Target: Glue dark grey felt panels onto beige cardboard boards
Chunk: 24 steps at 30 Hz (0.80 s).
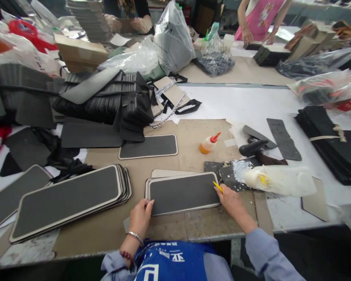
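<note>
In front of me lies a small stack topped by a dark grey rectangular panel [184, 193] with a pale rim and rounded corners. My left hand [140, 215] is closed on its near left corner, thumb on top. At the right end, my right hand [231, 200] pinches a thin yellow pointed stick [218, 187], its tip over the panel's edge. Left of the stack is a taller pile of similar panels [73, 199]. A single panel [152, 146] lies just behind. A bottle with a red nozzle [209, 143] holds orange liquid.
To the right, a whitish plastic bottle [289, 179] lies beside a board smeared with white paste [241, 171]. Strapped dark pieces [105, 97] are heaped at the back left, and a tied black bundle [324, 144] is at the right. Two people work across the table.
</note>
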Available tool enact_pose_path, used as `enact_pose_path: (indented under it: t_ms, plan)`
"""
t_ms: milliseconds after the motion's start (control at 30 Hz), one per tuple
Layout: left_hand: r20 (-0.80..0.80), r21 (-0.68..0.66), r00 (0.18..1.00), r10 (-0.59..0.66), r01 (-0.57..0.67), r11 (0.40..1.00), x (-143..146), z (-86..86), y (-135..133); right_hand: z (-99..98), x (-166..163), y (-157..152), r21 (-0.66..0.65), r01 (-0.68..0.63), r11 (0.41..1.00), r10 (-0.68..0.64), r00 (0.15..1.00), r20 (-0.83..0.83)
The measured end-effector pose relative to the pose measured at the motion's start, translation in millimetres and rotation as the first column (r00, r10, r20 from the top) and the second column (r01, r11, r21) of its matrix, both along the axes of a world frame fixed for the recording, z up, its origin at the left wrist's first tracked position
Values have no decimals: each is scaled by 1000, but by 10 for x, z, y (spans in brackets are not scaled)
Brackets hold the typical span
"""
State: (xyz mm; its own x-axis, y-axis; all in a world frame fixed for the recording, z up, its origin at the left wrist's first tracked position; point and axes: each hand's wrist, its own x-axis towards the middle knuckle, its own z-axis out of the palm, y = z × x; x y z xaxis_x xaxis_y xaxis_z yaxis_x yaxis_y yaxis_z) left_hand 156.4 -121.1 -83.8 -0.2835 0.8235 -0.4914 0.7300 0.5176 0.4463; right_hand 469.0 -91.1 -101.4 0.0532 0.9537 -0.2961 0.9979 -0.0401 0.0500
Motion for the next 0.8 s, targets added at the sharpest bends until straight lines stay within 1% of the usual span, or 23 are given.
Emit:
enact_pose_path:
  t_ms: [167,300,433,633,800]
  plan:
    - [35,44,999,25,-27,999,-7,-37,-20,-99,60,4,30,-3,1000,4,1000,-8]
    - [19,44,999,47,-48,998,-4,-75,-25,-166,105,4,53,-23,998,26,998,-55]
    - [12,40,999,52,-52,998,0,-91,-17,-194,124,15,38,-17,999,20,997,-73]
    - [-1,32,1000,27,-26,999,-21,-73,-15,-117,74,38,-26,36,999,-39,995,-92]
    - [15,-8,1000,-6,6,1000,-61,-118,-18,-38,25,70,-81,58,995,-67,992,-110]
